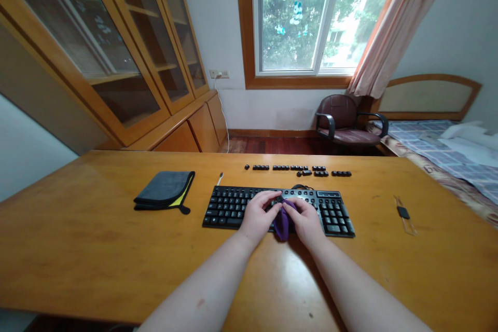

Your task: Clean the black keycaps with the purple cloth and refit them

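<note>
A black keyboard (225, 206) lies on the desk, its top row showing small bare key stems where caps are off. Above its middle my two hands meet, fingertips close together. My left hand (257, 213) pinches a small dark piece that looks like a keycap (279, 199). In my right hand (307, 220) is a bunched purple cloth (282, 227), pressed up against that piece and hanging over the keyboard's front edge. My fingers partly hide the small piece. Behind the keyboard, loose black keycaps (280, 167) stand in short rows.
A folded grey cloth with yellow lining (165, 188) lies left of the keyboard. A small brush (220, 178) rests behind its left corner. To the right is a keycap puller with wire loops (403, 212). Beyond the desk (97, 249) are a chair (342, 119) and a bed.
</note>
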Action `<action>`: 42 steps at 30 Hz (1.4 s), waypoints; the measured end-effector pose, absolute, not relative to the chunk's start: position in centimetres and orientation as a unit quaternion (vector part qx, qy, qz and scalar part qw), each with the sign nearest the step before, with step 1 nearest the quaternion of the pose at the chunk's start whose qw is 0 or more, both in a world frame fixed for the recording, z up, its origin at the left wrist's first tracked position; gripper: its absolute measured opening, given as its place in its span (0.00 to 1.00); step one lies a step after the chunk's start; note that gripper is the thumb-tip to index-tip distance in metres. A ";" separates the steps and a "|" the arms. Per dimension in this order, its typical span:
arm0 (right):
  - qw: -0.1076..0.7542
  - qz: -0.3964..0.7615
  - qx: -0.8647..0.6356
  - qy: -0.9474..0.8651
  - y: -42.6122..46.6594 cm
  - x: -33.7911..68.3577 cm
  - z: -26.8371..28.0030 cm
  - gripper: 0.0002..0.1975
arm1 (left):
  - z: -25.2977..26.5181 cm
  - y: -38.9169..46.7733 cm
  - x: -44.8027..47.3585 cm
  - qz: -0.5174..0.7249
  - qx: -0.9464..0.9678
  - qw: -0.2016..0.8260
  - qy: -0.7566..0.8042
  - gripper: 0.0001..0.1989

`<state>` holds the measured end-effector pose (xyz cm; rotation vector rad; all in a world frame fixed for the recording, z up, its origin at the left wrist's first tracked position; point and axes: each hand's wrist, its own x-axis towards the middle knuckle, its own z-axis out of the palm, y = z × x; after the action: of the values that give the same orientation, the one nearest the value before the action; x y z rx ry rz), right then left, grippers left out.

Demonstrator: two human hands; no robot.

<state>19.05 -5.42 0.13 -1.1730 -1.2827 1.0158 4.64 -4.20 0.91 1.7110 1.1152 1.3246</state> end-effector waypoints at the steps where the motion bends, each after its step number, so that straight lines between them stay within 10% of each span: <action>1: 0.535 0.426 -0.491 -0.539 -5.4 19.0 0.1 0.11 | 0.8 -4.2 4.7 0.510 0.658 0.350 0.430 0.13; 21: 0.642 0.330 -0.548 -0.423 -5.2 20.0 0.2 0.15 | 3.3 -2.2 3.0 0.455 0.748 0.124 0.466 0.12; 42: 0.627 0.347 -0.544 -0.436 -5.2 19.9 0.6 0.14 | 1.0 -0.5 3.6 0.249 0.831 0.114 0.483 0.11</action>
<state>19.88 -5.21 0.59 -1.2475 -0.9994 0.7947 3.64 -0.46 1.01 2.4382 1.4173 0.7308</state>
